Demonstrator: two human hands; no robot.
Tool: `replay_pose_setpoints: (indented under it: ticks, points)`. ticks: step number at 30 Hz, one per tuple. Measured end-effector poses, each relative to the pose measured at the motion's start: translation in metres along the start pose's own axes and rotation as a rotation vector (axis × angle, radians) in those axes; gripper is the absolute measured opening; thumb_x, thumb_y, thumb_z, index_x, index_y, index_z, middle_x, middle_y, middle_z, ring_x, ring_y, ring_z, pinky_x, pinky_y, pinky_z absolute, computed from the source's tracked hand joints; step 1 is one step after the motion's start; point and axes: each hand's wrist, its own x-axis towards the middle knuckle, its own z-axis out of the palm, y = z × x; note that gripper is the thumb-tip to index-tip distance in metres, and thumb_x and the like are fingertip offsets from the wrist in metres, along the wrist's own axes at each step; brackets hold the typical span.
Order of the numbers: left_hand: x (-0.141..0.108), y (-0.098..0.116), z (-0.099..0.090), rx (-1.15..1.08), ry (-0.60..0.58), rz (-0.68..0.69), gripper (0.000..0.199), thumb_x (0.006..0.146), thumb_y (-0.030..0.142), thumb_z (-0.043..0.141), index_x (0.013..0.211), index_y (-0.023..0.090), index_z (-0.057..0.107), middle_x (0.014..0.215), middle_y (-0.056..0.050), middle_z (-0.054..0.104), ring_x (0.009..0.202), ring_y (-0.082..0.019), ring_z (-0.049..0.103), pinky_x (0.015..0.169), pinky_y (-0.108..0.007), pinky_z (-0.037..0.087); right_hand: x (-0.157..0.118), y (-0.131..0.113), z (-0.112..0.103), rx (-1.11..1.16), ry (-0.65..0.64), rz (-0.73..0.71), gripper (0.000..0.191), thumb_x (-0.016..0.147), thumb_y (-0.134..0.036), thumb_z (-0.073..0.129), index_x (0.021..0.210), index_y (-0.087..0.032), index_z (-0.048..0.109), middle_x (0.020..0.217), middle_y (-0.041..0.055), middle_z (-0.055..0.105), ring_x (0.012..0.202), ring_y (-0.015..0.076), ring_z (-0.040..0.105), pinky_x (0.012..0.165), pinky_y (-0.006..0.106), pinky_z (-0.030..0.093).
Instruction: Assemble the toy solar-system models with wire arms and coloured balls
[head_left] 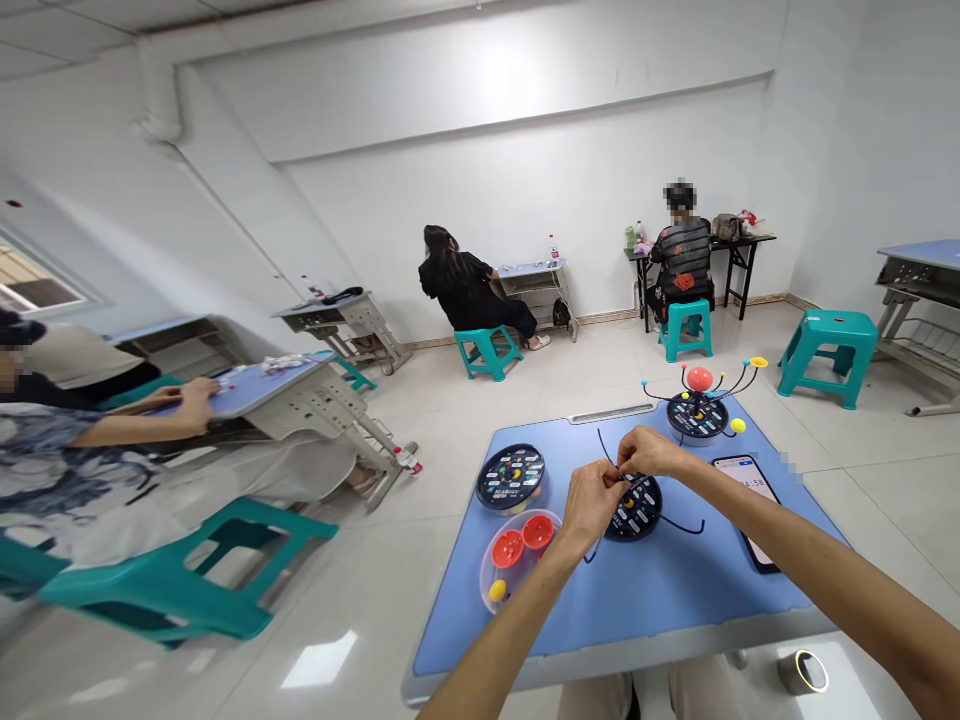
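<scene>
Over a round black base point(636, 518) printed with small colourful pictures, both my hands meet with fingertips pinched together. My left hand point(594, 502) comes in from the left, closed on a thin black rod point(603, 446). Right beside it my right hand point(649, 452) is closed at the same spot, and the fingers hide exactly what it grips. Another bent black rod point(684, 528) sticks out from the base to the right. To the left, a clear tray point(487, 560) holds two red half-balls point(508, 548) and a yellow ball point(497, 590).
On the blue table point(480, 640) stand a black-topped round tub point(511, 475), an assembled planet model point(699, 412) and a phone point(750, 490). Several people sit at other desks. A green stool point(829, 345) stands to the right, a can-like object point(802, 672) below.
</scene>
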Motion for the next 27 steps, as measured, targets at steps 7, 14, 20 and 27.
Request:
replay_pose_setpoints:
  ticks: [7,14,20,27]
  points:
    - [0.008,-0.008,0.002,-0.051,-0.059,-0.094,0.004,0.065,0.011,0.067,0.067,0.015,0.067,0.052,0.004,0.058,0.053,-0.011,0.054,0.051,-0.021,0.039,-0.006,-0.006,-0.003,-0.099,-0.006,-0.003,0.013,0.066,-0.009,0.068,0.072,-0.016,0.077,0.069,0.0027,0.071,0.067,0.015,0.061,0.054,0.021,0.037]
    - [0.001,-0.002,-0.001,-0.08,-0.063,-0.088,0.011,0.062,0.012,0.071,0.072,0.015,0.072,0.061,0.001,0.064,0.061,-0.013,0.058,0.055,-0.022,0.043,-0.011,-0.008,-0.008,-0.198,-0.066,-0.036,0.019,0.074,-0.017,0.061,0.082,-0.016,0.078,0.075,0.0068,0.074,0.072,0.0194,0.065,0.058,0.024,0.04]
    - [-0.02,-0.006,-0.061,-0.112,-0.015,-0.049,0.02,0.072,0.026,0.066,0.088,0.016,0.072,0.076,-0.003,0.069,0.063,-0.013,0.06,0.058,-0.023,0.045,-0.033,-0.014,-0.033,-0.272,0.164,-0.083,0.029,0.08,-0.03,0.06,0.103,-0.018,0.074,0.102,0.0104,0.074,0.093,0.0244,0.067,0.077,0.031,0.047]
    - [-0.094,-0.041,-0.138,0.187,-0.032,-0.019,0.02,0.072,0.018,0.062,0.053,0.022,0.063,0.059,0.0,0.06,0.059,-0.015,0.056,0.056,-0.025,0.037,-0.074,-0.083,-0.012,-0.1,0.069,-0.324,0.015,0.079,-0.026,0.059,0.074,-0.024,0.073,0.078,0.0024,0.074,0.069,0.0186,0.064,0.064,0.027,0.045]
